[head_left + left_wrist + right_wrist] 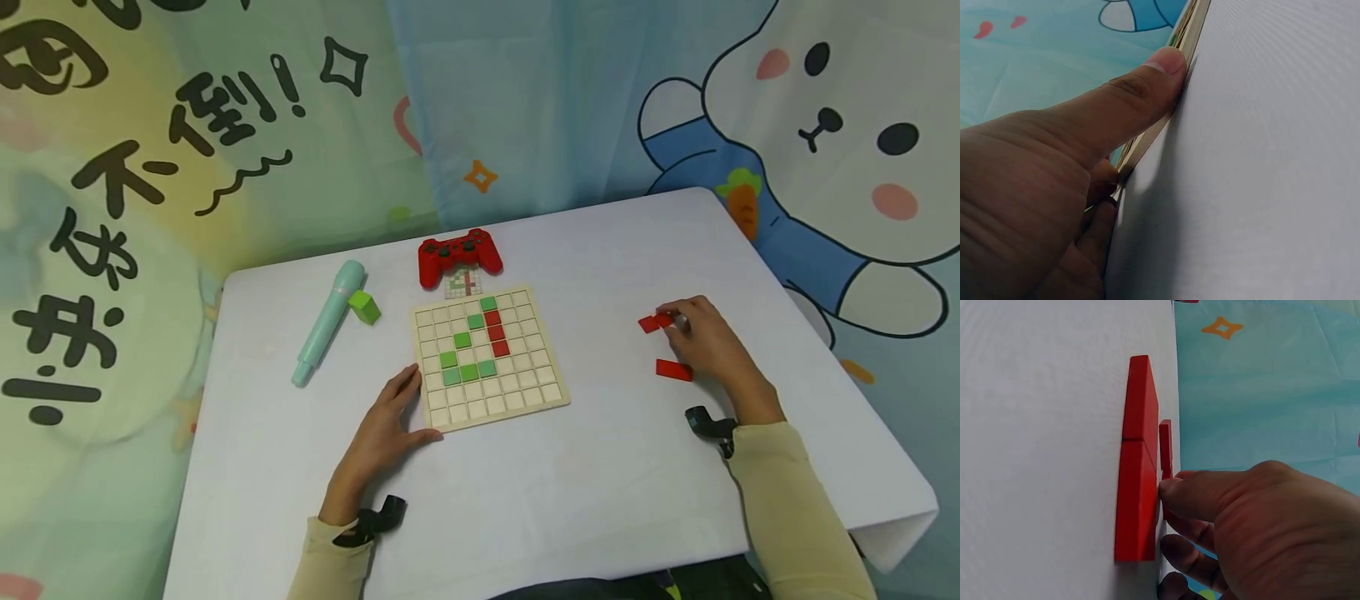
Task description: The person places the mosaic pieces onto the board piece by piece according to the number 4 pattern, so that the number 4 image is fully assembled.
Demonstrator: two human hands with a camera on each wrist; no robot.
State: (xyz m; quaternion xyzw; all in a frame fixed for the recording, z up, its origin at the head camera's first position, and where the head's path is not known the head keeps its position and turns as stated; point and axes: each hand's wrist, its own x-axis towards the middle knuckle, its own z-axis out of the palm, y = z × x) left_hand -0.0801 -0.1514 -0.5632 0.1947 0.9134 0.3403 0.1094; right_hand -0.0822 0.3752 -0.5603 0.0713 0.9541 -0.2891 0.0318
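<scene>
A wooden grid board [528, 367] lies mid-table with green tiles [468, 372] and a column of red tiles [496, 333] in its squares. At its near left corner is my left hand [382, 429], thumb against the near edge and fingers along the left edge; the left wrist view shows the thumb [1129, 94] pressed on the wooden rim. Off to the right, my right hand [708, 337] pinches a loose red tile [663, 319] between thumb and fingertips, with another red tile [647, 325] beside it. Two more red tiles [1138, 469] lie end to end closer to the wrist.
Behind the board, a red game controller [459, 254] rests over a small patterned card [462, 283]. To the left lie a teal microphone-shaped stick [327, 325] and a green cube [364, 307]. A printed curtain [517, 100] hangs beyond the white table [585, 475].
</scene>
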